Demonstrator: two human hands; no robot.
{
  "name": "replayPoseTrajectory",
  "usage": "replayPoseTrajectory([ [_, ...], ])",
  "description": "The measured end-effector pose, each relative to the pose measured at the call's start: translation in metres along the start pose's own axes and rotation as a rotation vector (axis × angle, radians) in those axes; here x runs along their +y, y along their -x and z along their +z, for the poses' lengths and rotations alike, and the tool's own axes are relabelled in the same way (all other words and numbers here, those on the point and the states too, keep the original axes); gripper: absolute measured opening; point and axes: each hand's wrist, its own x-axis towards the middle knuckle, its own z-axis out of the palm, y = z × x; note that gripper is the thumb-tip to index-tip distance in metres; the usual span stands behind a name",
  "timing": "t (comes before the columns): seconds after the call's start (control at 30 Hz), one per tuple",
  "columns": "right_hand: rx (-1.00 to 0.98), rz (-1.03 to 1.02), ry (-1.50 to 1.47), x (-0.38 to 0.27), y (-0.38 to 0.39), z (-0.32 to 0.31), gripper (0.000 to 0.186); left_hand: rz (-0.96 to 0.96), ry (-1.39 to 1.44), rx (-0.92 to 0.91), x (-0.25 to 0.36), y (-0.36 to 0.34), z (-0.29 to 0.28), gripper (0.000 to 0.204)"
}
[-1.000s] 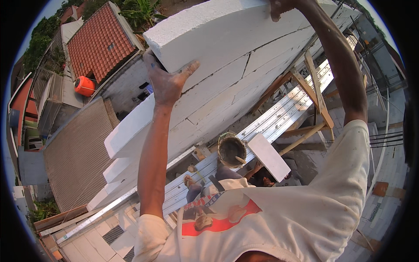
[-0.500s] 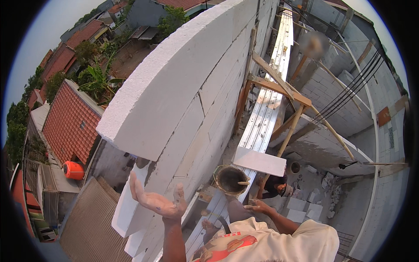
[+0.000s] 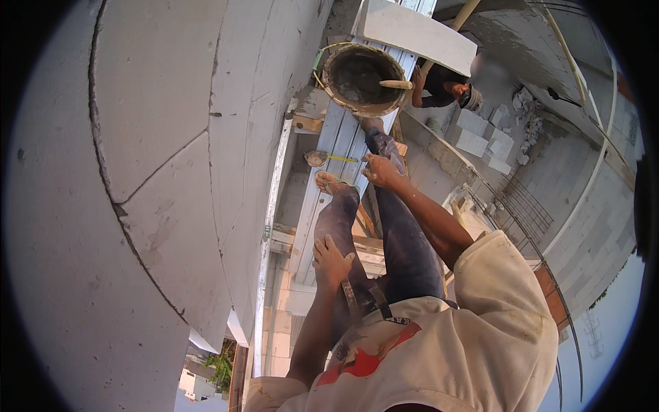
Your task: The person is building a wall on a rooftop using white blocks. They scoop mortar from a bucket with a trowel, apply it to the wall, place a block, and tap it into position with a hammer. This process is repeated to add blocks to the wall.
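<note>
The person stands on a pale plank scaffold (image 3: 329,172) beside a white block wall (image 3: 137,172), high over a building site. Half a second ago the left hand reached toward the wall; now the left hand (image 3: 331,261) rests released on the thigh. The right hand (image 3: 381,170) hangs loosely curled, grasping nothing. Beyond the right grip stands a mortar bucket (image 3: 362,79), its trowel handle (image 3: 396,84) lying across, pointing right.

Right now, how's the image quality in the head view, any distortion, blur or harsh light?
Head view: strong fisheye bending along the white block wall and scaffold planks; soft, even daylight without hard shadows; the bucket looks sharp; black vignette rings the frame.
</note>
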Motion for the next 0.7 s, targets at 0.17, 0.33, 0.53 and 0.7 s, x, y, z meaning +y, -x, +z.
replayPoseTrajectory([
  [0.17,-0.235,0.201,0.048,0.046,-0.116,0.119,0.042,-0.123,0.052,0.093,-0.032,-0.098,0.039,0.094],
  [0.33,-0.184,0.166,0.008,0.096,-0.192,0.176,0.044,0.104,0.515,0.157,-0.102,-0.324,0.087,0.093],
  [0.53,-0.251,-0.106,0.135,0.194,-0.213,0.171,0.050,0.078,0.605,0.356,-0.074,-0.523,0.127,0.094],
  [0.7,-0.209,-0.142,-0.083,0.205,-0.185,0.126,0.029,-0.218,0.639,0.444,-0.031,-0.522,0.157,0.076],
])
